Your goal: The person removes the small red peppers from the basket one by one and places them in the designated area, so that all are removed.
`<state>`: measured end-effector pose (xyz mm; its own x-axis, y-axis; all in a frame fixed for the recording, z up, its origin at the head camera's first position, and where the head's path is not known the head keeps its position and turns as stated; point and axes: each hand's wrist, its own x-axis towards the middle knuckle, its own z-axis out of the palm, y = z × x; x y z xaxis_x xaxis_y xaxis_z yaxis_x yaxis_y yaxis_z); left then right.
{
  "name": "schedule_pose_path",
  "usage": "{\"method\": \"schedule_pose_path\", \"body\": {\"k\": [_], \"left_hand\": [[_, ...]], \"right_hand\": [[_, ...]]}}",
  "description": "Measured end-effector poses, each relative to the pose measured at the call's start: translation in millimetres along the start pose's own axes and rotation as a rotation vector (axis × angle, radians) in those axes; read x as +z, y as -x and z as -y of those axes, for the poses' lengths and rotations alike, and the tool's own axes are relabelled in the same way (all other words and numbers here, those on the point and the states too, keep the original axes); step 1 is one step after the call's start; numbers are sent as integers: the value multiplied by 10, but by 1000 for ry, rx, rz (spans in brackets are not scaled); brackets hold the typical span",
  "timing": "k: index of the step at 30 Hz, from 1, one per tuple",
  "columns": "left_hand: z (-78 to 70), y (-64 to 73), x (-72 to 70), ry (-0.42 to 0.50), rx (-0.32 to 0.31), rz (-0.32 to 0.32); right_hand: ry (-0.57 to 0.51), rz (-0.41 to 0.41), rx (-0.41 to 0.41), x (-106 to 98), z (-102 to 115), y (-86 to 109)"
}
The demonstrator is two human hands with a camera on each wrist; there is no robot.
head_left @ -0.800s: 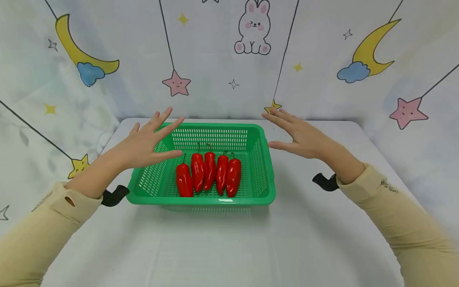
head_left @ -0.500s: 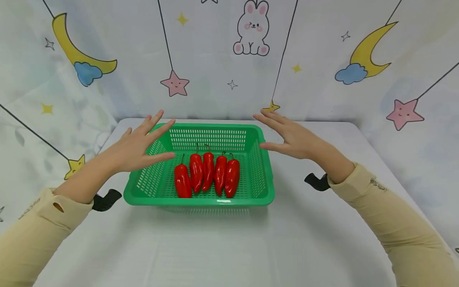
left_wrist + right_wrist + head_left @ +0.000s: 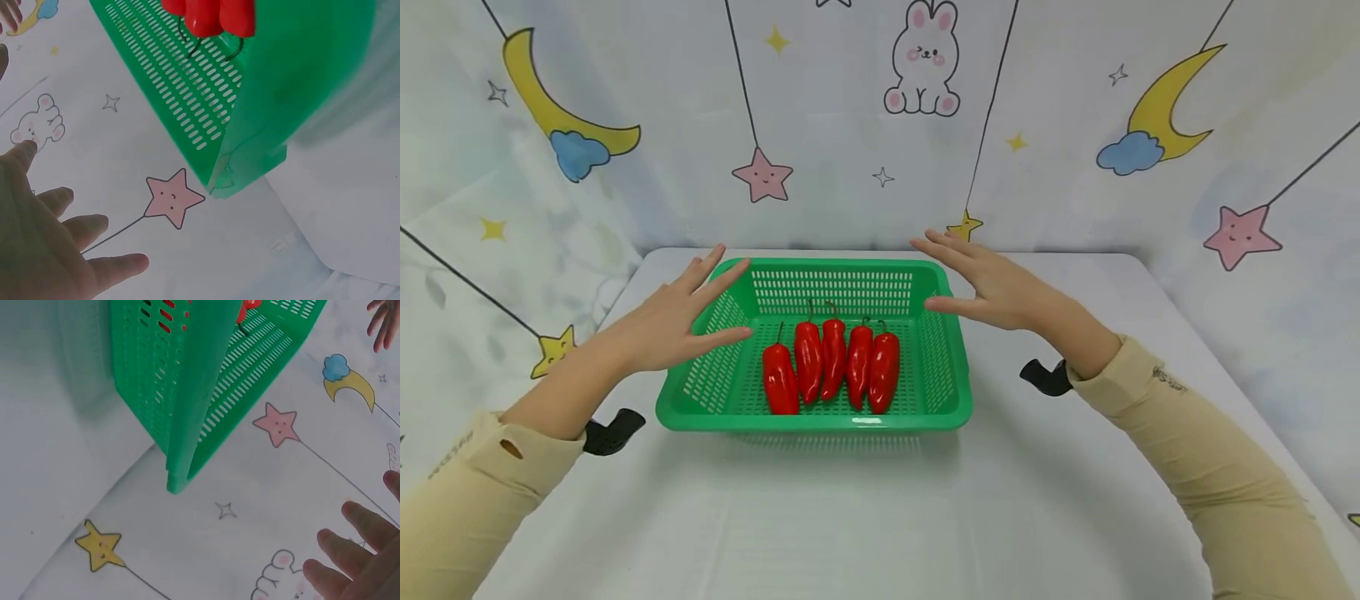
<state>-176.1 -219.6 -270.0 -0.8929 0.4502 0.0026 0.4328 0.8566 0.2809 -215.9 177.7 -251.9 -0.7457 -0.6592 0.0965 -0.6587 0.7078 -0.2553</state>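
A green plastic basket (image 3: 850, 422) with slotted walls stands on the white table, and several red chili peppers (image 3: 808, 362) with dark stems lie side by side on its floor. My left hand (image 3: 662, 321) hovers above the basket's left end, fingers spread and straight, holding nothing. Over the right end, my right hand (image 3: 992, 283) hangs in the air with extended fingers and thumb apart, also holding nothing. Each wrist view shows the basket's near end wall apart from the spread fingers. The slotted wall (image 3: 144, 381) partly hides the peppers in the right wrist view.
The white table (image 3: 842, 517) extends in front of the basket and to both sides. Behind it hangs a pale cloth (image 3: 835, 108) printed with moons, stars and a rabbit. A black strap end (image 3: 1047, 377) sticks out at the right cuff, another (image 3: 613, 432) at the left.
Both hands have shifted left in the head view, the left one also slightly down. The right hand now overlaps the basket's right end. The basket and peppers keep their places.
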Motion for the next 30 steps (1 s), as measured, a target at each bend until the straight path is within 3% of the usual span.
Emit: {"method": "schedule_pose_path", "body": {"k": [15,30], "left_hand": [[200,125,102,92,-57,7],[487,222,323,187,-109,-27]], "right_hand": [[-35,-14,-29,26,128,-137],[-63,3,-55,87,320,-320]]}}
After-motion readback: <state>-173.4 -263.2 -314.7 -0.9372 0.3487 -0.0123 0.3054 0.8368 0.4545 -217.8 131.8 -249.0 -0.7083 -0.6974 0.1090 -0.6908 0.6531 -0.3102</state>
